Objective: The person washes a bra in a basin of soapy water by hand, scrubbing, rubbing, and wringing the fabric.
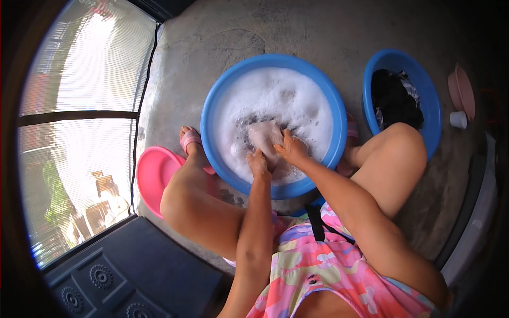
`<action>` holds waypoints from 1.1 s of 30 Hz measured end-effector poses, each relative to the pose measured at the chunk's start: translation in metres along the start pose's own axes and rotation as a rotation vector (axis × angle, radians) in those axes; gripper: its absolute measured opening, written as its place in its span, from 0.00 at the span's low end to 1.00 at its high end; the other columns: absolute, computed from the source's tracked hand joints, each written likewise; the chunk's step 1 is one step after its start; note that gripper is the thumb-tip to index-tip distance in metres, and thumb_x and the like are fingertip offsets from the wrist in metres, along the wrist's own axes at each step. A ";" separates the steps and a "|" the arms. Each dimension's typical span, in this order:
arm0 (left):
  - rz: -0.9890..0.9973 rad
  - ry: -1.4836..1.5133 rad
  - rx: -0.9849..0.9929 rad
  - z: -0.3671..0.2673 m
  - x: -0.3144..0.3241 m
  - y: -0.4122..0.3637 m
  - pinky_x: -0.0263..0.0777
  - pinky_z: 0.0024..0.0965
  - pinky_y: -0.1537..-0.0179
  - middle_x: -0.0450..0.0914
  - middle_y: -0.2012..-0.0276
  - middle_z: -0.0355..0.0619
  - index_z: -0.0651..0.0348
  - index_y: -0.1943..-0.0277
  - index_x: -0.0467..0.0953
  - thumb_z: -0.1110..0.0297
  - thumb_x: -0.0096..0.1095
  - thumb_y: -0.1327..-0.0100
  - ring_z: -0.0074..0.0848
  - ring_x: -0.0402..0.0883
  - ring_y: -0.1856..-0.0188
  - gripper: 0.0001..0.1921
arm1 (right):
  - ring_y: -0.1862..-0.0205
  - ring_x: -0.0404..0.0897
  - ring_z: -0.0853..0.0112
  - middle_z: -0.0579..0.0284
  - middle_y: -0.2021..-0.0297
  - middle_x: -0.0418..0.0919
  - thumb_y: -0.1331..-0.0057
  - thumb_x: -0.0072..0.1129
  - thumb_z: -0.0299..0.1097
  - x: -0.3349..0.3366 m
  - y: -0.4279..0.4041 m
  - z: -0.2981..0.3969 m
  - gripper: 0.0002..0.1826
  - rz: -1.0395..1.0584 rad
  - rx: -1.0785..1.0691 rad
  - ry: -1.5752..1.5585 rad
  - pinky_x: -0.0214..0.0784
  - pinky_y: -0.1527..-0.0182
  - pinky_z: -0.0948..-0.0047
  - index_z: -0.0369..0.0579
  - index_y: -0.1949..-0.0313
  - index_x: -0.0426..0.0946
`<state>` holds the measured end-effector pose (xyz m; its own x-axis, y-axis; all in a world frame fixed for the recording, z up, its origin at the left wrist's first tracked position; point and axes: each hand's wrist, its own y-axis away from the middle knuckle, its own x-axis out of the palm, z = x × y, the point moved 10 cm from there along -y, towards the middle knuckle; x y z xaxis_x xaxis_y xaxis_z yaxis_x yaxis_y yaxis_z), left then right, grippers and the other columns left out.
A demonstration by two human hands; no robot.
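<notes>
A round blue plastic basin [274, 59] full of white suds [254, 91] stands on the floor between my legs. Over the foam near its front, a wet pale pinkish cloth [264, 133] is bunched between my hands. My left hand [257, 162] grips the cloth's near left side, its fingers partly in shadow. On the other side, my right hand [292, 147] has its thumb and fingers on the cloth's right edge. Darker water shows through the suds around the cloth. The cloth's lower end is partly hidden by my hands.
To the right, a second blue basin [431, 107] holds dark clothes [393, 99]. Beyond it are a pink basin [461, 91] and a white cup [458, 119]. A bright pink basin [155, 175] sits by my left leg. A screened door [87, 79] borders the concrete floor [191, 67].
</notes>
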<state>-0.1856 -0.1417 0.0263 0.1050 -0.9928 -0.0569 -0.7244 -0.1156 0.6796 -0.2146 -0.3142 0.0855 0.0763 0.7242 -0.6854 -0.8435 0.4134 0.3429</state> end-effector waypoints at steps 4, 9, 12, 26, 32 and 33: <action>0.055 -0.030 -0.221 0.002 0.011 0.035 0.66 0.34 0.61 0.68 0.58 0.49 0.61 0.44 0.50 0.61 0.55 0.49 0.34 0.70 0.61 0.33 | 0.68 0.72 0.50 0.41 0.73 0.73 0.46 0.48 0.38 0.010 0.001 -0.020 0.15 0.122 -0.059 0.082 0.64 0.64 0.56 0.40 0.64 0.69; 0.077 -0.256 -0.146 0.013 0.011 0.028 0.66 0.37 0.61 0.68 0.57 0.48 0.62 0.46 0.54 0.57 0.55 0.49 0.36 0.70 0.60 0.31 | 0.65 0.72 0.49 0.40 0.71 0.73 0.47 0.46 0.34 0.015 -0.012 -0.042 0.12 0.136 0.043 0.145 0.64 0.63 0.57 0.38 0.70 0.73; 0.302 0.220 -0.305 0.025 0.036 0.030 0.67 0.42 0.62 0.73 0.69 0.45 0.60 0.60 0.68 0.63 0.57 0.48 0.32 0.73 0.64 0.15 | 0.65 0.72 0.49 0.39 0.70 0.72 0.48 0.47 0.33 0.004 -0.019 -0.014 0.13 0.116 0.183 0.094 0.64 0.64 0.57 0.35 0.69 0.72; 0.809 0.501 -0.200 -0.082 0.073 0.077 0.62 0.40 0.51 0.69 0.54 0.50 0.64 0.49 0.62 0.58 0.55 0.47 0.37 0.68 0.53 0.26 | 0.61 0.71 0.68 0.56 0.63 0.72 0.46 0.53 0.51 -0.047 -0.015 0.051 0.27 0.281 0.232 -1.366 0.64 0.58 0.69 0.40 0.58 0.68; 0.738 0.433 -0.003 -0.142 0.081 0.085 0.72 0.36 0.63 0.73 0.64 0.52 0.69 0.56 0.67 0.66 0.57 0.49 0.35 0.75 0.65 0.19 | 0.54 0.66 0.63 0.55 0.55 0.67 0.47 0.49 0.57 -0.060 -0.024 0.019 0.30 0.074 0.301 -0.957 0.57 0.53 0.58 0.46 0.54 0.64; 0.712 0.393 0.020 -0.144 0.085 0.085 0.73 0.34 0.67 0.74 0.66 0.52 0.70 0.58 0.67 0.67 0.57 0.49 0.34 0.76 0.69 0.18 | 0.50 0.63 0.61 0.54 0.53 0.65 0.47 0.48 0.58 -0.049 -0.033 0.006 0.31 0.115 0.284 -0.878 0.54 0.51 0.53 0.48 0.53 0.63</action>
<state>-0.1399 -0.2320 0.1849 -0.1571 -0.7457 0.6475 -0.7190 0.5359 0.4427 -0.1869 -0.3601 0.1120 0.4734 0.8792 0.0544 -0.7177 0.3491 0.6025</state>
